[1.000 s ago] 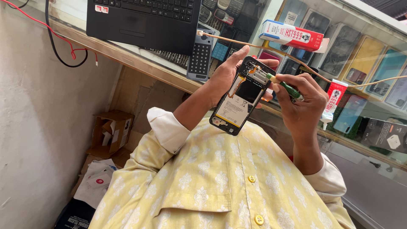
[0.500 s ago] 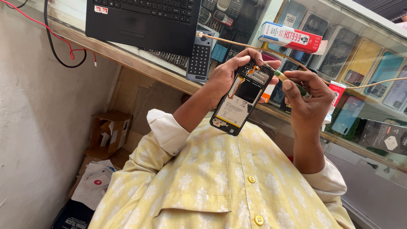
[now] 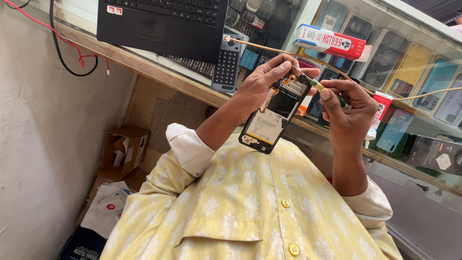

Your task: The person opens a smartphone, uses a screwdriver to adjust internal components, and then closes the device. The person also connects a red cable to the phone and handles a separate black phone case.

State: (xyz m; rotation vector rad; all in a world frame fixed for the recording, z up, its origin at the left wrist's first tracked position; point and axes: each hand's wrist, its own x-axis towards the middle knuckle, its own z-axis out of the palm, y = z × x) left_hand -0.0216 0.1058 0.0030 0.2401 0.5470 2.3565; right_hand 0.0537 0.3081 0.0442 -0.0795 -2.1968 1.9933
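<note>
My left hand (image 3: 262, 84) grips an opened smartphone (image 3: 274, 115) with its back cover off, so the battery and circuit board show. The phone is tilted, upper end towards the glass counter. My right hand (image 3: 349, 113) holds a small green-handled screwdriver (image 3: 321, 89). Its tip touches the upper end of the phone, near the board. Both hands are raised in front of my chest, above my yellow patterned shirt (image 3: 250, 212).
A glass display counter (image 3: 144, 62) carries a black laptop (image 3: 163, 24), a grey calculator (image 3: 226, 67) and a red-and-white box (image 3: 329, 41). Phones and phone boxes fill the case. An open cardboard box (image 3: 122, 151) and papers lie on the floor at left.
The view has shifted slightly. My right hand has moved the screwdriver up from beside the phone's edge, and its tip now rests on the upper end of the phone.
</note>
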